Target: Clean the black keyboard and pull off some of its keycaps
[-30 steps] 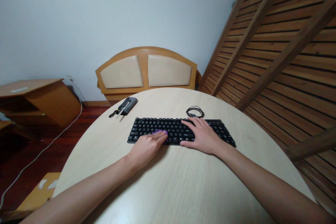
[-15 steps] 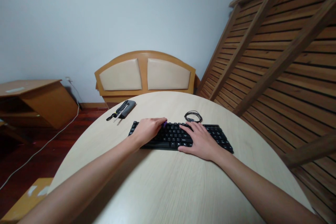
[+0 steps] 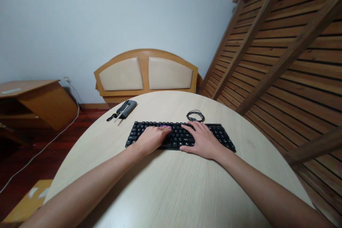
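Observation:
A black computer keyboard (image 3: 179, 136) lies flat across the table in front of me. My left hand (image 3: 151, 139) is over its middle-left keys, the fingers drawn together and pressing on a small purple thing (image 3: 166, 127). Much of that purple piece is hidden under the fingers, so its kind cannot be made out. My right hand (image 3: 203, 140) rests on the keyboard's right half with fingers spread, the thumb at the front edge. Beyond the right hand, a thin black cable (image 3: 195, 115) lies coiled on the table.
On the round pale table (image 3: 171, 192), a grey case-like object (image 3: 129, 109) with a black cord and a thin light stick lies at the far left. Behind the table stands a padded headboard (image 3: 145, 73). Wooden slats (image 3: 280, 64) lean at right; a wooden cabinet (image 3: 45, 103) stands left.
My left hand has come closer to me over the keys, and more of the purple thing shows. The right hand stays on the keyboard. The view has shifted slightly.

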### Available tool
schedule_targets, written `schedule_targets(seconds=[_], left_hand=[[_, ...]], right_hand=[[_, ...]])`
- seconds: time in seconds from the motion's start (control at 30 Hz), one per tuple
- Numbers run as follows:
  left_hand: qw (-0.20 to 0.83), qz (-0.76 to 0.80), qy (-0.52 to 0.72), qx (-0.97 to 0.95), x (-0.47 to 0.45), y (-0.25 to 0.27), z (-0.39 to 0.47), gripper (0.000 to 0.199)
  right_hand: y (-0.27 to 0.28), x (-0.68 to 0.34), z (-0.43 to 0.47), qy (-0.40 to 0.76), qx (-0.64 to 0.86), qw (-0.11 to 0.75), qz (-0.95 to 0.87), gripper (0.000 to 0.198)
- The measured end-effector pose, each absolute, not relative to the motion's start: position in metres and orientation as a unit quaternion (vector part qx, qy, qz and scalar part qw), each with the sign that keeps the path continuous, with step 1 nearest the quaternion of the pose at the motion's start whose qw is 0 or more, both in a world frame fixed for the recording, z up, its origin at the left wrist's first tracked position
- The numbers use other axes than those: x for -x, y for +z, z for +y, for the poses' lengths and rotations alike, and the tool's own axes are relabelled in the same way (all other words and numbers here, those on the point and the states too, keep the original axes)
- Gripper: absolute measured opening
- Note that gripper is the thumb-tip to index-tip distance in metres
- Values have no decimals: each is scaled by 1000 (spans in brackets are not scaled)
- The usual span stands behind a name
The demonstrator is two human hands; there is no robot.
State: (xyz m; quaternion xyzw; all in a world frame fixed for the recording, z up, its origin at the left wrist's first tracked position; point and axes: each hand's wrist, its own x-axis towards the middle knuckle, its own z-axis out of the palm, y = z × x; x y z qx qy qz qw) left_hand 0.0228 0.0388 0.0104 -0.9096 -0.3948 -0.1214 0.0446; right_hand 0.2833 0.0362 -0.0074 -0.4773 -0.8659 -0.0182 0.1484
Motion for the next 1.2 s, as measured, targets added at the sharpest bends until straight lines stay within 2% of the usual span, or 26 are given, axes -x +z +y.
schedule_targets(seconds=[0.2,0.53,0.7,0.87,1.2], left_hand=[[43,-329,-142,933,-19,7,9,43],[58,-221,-156,961,-11,16,-6,35],[79,-320,-228,916,-16,16,18,39],[56,-464,-178,866,-39,19,50,37],[22,-430,-142,892,-49,10,55,38]], right_hand=[[-7,-283,36,-20,476,147,-867,92],[-7,-283,36,-18,475,150,-867,93],[-8,-282,36,-18,473,155,-867,91],[-9,-283,37,-10,475,152,-866,92],[-6,-282,36,10,483,140,-865,96]])
